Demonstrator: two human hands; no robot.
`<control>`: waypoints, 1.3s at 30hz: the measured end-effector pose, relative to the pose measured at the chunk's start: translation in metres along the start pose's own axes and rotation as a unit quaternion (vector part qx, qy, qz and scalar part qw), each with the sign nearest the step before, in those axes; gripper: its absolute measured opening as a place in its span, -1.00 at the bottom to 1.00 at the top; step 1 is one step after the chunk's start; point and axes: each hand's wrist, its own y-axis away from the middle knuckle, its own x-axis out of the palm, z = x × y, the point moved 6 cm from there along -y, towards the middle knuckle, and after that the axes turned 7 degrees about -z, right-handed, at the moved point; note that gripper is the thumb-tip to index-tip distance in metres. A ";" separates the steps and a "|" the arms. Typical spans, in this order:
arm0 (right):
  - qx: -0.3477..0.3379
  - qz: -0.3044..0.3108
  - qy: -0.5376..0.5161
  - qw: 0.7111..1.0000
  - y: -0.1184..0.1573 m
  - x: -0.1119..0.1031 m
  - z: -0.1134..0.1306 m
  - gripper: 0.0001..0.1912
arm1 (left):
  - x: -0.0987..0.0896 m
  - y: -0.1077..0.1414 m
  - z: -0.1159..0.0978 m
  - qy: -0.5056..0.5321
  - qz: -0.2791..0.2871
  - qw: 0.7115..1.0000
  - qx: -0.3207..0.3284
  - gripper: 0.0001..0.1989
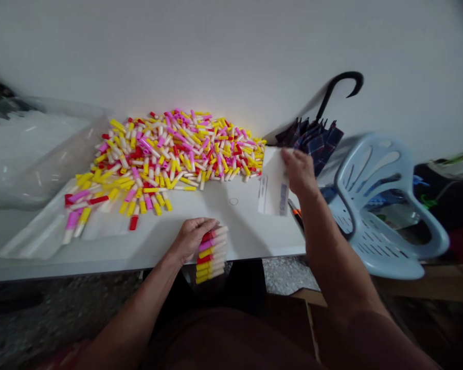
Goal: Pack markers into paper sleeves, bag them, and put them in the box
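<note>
My left hand is closed on the end of a row of small white tubes with coloured caps, lined up side by side at the table's front edge. The caps are red, pink and yellow. To the right, my right hand has its fingers closed at the upper right edge of a white card that has a cut-out slot and small print. The card lies flat on the table. A large heap of loose capped tubes lies left of the card, against the wall.
Clear plastic sheeting lies under the heap's left end, near a big clear bag. An orange and black cutter lies beside my right forearm. A folded plaid umbrella leans on the wall. A light blue plastic seat stands right of the white table.
</note>
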 end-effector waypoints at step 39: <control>0.107 -0.187 0.387 0.897 0.346 -0.354 0.030 -0.58 | 0.206 0.034 0.066 -0.237 0.277 0.909 0.204 -0.61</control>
